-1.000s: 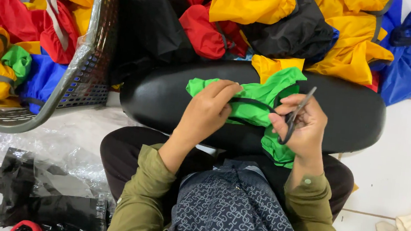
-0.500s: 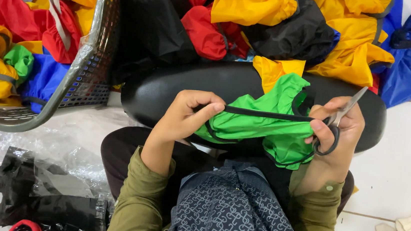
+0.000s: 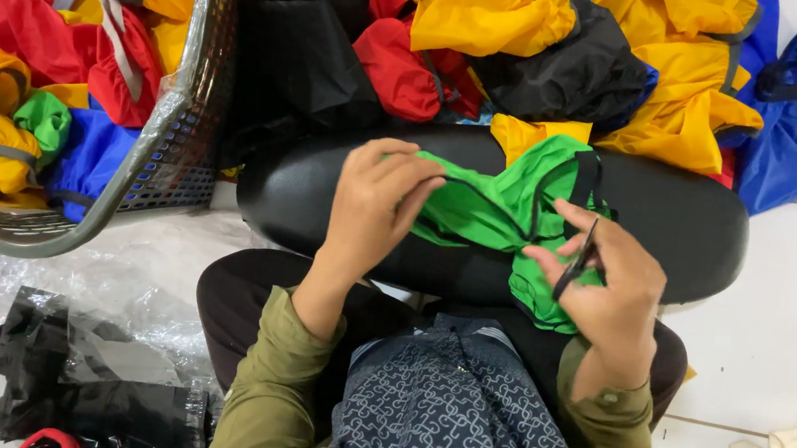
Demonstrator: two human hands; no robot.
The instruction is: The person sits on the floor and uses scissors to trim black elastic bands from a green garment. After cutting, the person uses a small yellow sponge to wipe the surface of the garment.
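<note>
At nine o'clock a grey mesh basket (image 3: 174,125) holds red, yellow and blue cloth. At centre, the left hand (image 3: 376,207) pinches the green fabric piece (image 3: 506,215) with curled fingers, where half a second ago it pulled the black trim taut. The fabric now lies bunched on the black cushion (image 3: 690,233). At four o'clock the right hand (image 3: 611,288) has dropped lower, fingers closed around small scissors (image 3: 577,261), blades against the cloth

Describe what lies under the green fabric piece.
The green fabric piece rests on a black padded seat. The seat surface directly beneath it is covered, so anything there cannot be seen.
</note>
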